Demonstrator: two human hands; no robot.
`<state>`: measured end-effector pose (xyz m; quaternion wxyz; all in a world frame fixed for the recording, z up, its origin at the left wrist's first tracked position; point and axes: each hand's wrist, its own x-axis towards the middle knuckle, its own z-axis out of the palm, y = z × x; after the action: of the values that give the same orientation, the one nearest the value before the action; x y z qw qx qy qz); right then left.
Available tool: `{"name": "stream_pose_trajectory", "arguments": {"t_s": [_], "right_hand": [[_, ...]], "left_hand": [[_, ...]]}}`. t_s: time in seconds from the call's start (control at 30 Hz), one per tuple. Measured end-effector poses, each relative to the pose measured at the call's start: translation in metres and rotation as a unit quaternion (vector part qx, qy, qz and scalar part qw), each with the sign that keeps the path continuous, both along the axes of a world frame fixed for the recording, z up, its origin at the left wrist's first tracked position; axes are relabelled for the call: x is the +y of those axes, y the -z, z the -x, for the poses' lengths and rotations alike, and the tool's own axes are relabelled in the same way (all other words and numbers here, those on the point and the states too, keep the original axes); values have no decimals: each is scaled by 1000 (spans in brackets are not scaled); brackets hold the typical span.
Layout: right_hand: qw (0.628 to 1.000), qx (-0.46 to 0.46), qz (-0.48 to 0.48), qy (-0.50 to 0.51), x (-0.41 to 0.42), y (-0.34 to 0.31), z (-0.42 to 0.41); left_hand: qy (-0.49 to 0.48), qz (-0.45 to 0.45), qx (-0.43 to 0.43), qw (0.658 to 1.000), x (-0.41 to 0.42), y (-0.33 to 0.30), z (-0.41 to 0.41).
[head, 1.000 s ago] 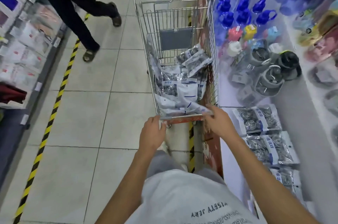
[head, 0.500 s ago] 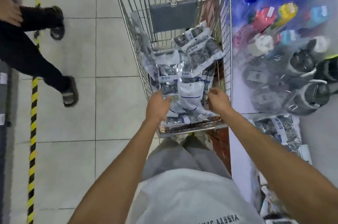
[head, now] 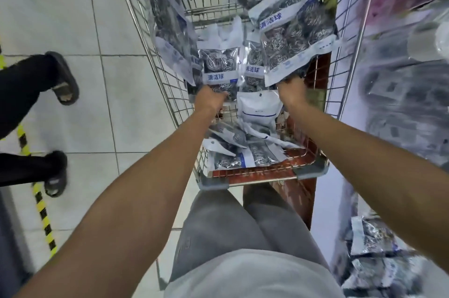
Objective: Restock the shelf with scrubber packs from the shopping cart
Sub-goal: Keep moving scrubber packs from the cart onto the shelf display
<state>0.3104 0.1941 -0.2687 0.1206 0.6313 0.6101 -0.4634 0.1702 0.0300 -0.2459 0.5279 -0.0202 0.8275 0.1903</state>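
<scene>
Shopping cart (head: pixel 349 37): open top, wire walls left and right. Scrubber packs (head: pixel 245 151) crowd the floor. Shelf (head: pixel 401 93) close right; tiled aisle (head: pixel 102 115) left, bystander's legs (head: pixel 26 93) there.

The shopping cart (head: pixel 167 93) is a wire-mesh basket running from 6 to 12 o'clock, its near rim red with grey corner caps. Inside lie many scrubber packs: clear bags of coiled steel wool with white and blue labels. One pack (head: pixel 220 67) stands upright at centre, gripped at its lower edge by the left hand (head: pixel 209 99). A larger pack (head: pixel 295 37) at 1 o'clock tilts up, held from below by the right hand (head: pixel 292 92). Others (head: pixel 245 151) lie flat, overlapping, at the near end. More packs (head: pixel 374 249) rest on the shelf (head: pixel 340 224) at 4 o'clock.
</scene>
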Motion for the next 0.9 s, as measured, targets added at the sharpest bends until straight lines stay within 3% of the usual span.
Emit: {"name": "stream_pose_trajectory", "arguments": {"t_s": [0.23,0.4,0.53,0.77,0.9], "right_hand": [[998,6,9,63,-1,18,14],[999,-7,37,31,-2,36,19],[993,-78,25,-80,-6,43,21],[996,4,84,30,-13,45,1],[989,56,119,61,-17,42,-13]], "left_hand": [[-99,0,-37,994,1,34,10],[-135,-14,-66,989,1,55,6],[-138,-18,-63,988,-1,63,4],[-96,-11,-22,995,5,69,0],[-141,-28,-40,989,4,71,-9]]}}
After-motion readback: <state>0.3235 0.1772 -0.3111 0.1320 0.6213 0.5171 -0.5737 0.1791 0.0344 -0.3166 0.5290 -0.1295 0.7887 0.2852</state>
